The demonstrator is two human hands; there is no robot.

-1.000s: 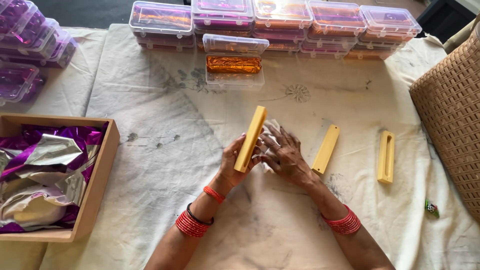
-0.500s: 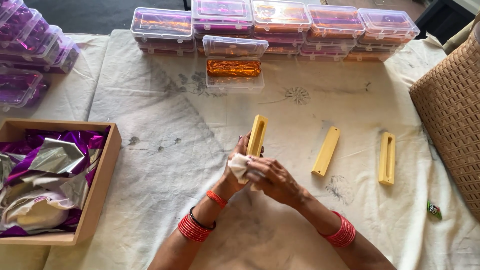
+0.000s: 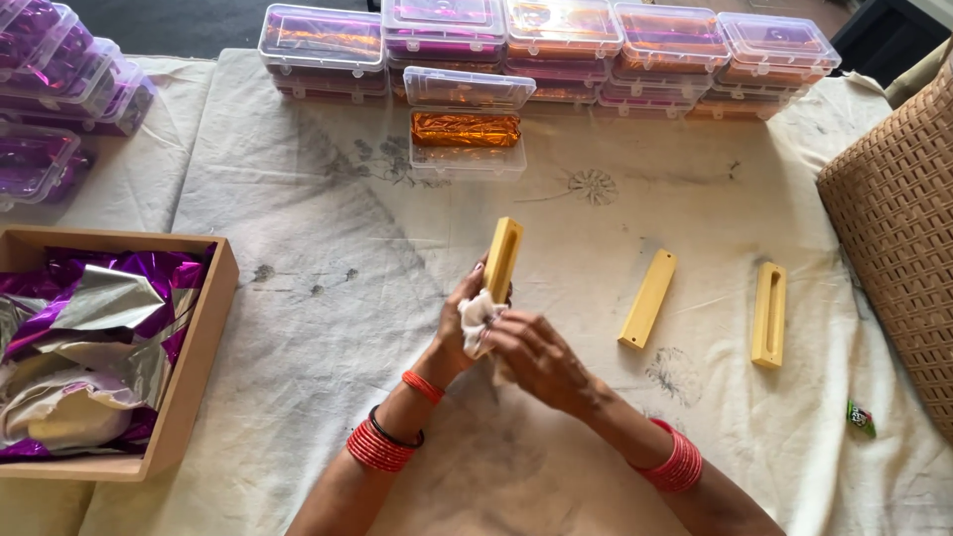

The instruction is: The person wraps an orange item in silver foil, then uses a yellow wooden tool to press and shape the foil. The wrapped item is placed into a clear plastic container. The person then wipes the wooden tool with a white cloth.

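Observation:
My left hand (image 3: pixel 459 333) holds a long yellow slotted block (image 3: pixel 501 256) upright over the cloth-covered table (image 3: pixel 328 328). A small white rag (image 3: pixel 477 318) sits at the block's lower end, pinched between both hands. My right hand (image 3: pixel 541 357) presses on the rag from the right. Red bangles ring both wrists. Two more yellow blocks lie flat to the right: a plain-faced one (image 3: pixel 648 298) and a slotted one (image 3: pixel 769 314).
An open clear box with an orange foil bar (image 3: pixel 465 130) stands ahead, in front of a row of stacked lidded boxes (image 3: pixel 556 40). A wooden tray (image 3: pixel 204 347) with purple and silver foil is at left. A wicker basket (image 3: pixel 893 218) is at right, a small green wrapper (image 3: pixel 861 418) near it.
The yellow block has swung from a slanted hold to nearly upright. My right hand slid from its upper part down to its base, where the white rag now shows.

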